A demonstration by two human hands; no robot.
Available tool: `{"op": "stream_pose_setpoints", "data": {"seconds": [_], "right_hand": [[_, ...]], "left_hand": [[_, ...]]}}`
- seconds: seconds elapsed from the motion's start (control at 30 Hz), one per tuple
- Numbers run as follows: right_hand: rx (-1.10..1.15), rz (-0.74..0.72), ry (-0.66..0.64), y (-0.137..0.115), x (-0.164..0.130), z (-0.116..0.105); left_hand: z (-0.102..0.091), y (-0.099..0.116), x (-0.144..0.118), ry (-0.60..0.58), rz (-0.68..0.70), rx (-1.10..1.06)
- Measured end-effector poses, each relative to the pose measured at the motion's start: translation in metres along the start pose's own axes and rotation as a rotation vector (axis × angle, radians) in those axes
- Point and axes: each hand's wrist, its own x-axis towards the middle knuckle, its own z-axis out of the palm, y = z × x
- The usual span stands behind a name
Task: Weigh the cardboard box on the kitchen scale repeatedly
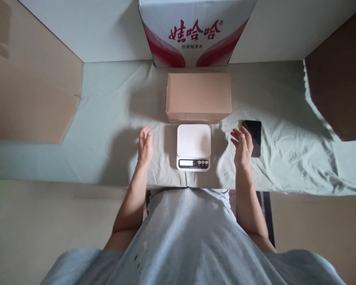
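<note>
On each side of the little white scale (194,147), one hand waits with nothing in it. The left hand (145,145) stands on its edge, fingers straight and close together, just beside the scale. The right hand (242,147) hangs loose with its fingers a bit apart and curled, next to a dark phone (254,136). The scale's top is bare. The brown box (198,97) sits just behind the scale on the green cloth (106,118). So the box does not look weighed yet. A big red and white carton (195,33) stands at the back.
</note>
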Motion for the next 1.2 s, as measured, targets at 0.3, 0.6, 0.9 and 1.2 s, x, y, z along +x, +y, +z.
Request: {"op": "stream_pose_setpoints", "data": {"seconds": [0.3, 0.6, 0.9, 1.2], "right_hand": [[-0.004, -0.025, -0.020, 0.002, 0.006, 0.001], [-0.059, -0.113, -0.165, -0.014, 0.037, 0.029], [-0.096, -0.184, -0.260, -0.019, 0.057, 0.060], [-0.107, -0.331, -0.236, -0.061, 0.035, 0.049]], "left_hand": [[0.001, 0.002, 0.002, -0.014, -0.001, 0.003], [0.036, 0.036, 0.035, -0.168, 0.131, -0.011], [0.070, 0.049, 0.061, -0.225, 0.151, -0.036], [0.046, 0.089, 0.033, -0.195, 0.214, -0.030]]}}
